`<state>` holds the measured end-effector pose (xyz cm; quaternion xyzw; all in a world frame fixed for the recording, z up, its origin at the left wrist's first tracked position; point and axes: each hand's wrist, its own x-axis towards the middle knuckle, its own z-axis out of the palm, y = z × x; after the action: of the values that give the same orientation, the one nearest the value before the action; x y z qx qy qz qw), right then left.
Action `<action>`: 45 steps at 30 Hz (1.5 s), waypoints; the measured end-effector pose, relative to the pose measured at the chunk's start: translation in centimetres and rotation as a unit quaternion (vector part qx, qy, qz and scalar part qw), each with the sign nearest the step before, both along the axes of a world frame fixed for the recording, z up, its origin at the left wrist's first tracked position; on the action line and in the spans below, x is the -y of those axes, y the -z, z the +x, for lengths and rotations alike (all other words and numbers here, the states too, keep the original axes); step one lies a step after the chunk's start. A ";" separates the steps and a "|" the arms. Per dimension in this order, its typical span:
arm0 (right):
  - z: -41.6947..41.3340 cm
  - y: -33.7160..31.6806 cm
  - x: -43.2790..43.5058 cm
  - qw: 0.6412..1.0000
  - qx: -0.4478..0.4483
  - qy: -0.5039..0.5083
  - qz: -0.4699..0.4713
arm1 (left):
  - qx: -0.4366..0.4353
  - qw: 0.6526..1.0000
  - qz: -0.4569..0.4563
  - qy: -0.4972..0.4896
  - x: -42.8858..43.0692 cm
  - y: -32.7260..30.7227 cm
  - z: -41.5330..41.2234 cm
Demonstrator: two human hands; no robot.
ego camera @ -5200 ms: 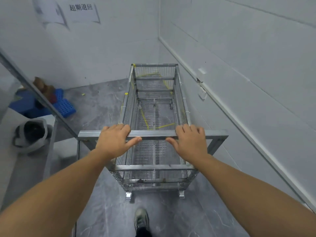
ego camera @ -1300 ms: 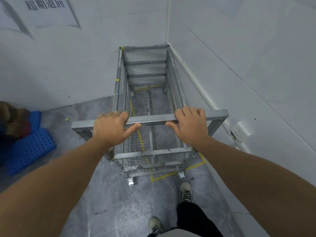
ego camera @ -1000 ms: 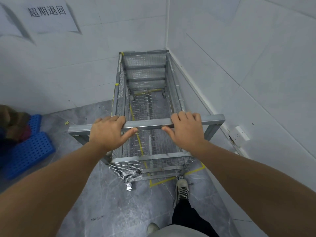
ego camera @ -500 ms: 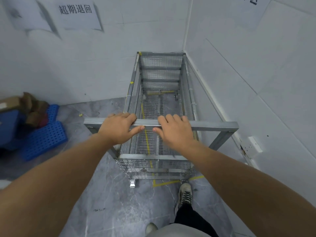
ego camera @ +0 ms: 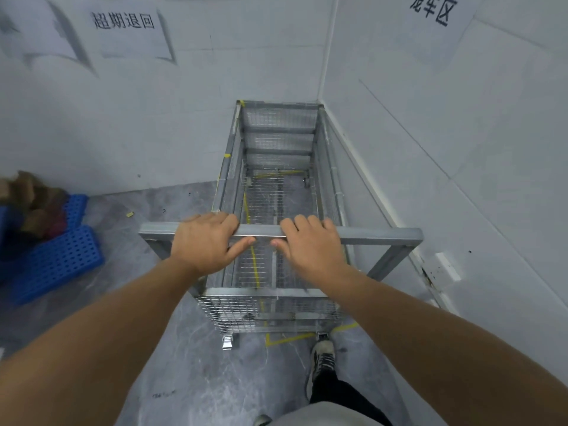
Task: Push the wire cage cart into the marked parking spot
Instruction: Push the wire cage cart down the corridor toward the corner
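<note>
Galvanised steel mesh cage cart (ego camera: 278, 192) looks stiff, empty and probably light on its castors. Left hand (ego camera: 204, 244) and right hand (ego camera: 312, 245) wrap its grey handle bar (ego camera: 378, 233), thumbs under; cart runs ahead of the grip into the corner, over yellow floor tape (ego camera: 289, 339).

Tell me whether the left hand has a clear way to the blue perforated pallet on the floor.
Probably yes: the blue pallet lies on open floor left of the cart, nothing between, though the left hand must release the handle bar and drop low.
</note>
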<state>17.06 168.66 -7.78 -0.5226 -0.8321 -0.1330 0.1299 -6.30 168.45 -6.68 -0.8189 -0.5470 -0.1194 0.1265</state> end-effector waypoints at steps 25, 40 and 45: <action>0.1 -0.5 0.2 1.000 0.008 -0.004 -0.007 | 0.010 0.992 -0.125 0.028 -0.2 -1.6 -0.9; -4.6 -1.6 1.6 0.995 0.021 0.063 -0.069 | -0.046 0.981 -0.166 0.085 -1.3 -2.3 -8.2; -4.7 -2.1 1.9 0.990 0.012 0.057 -0.129 | -0.045 0.983 -0.145 0.103 -1.3 -2.0 -8.8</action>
<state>12.41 166.80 -5.66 -0.5803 -0.8123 -0.0382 0.0441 -15.15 169.79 -4.65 -0.8852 -0.4646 -0.0138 0.0179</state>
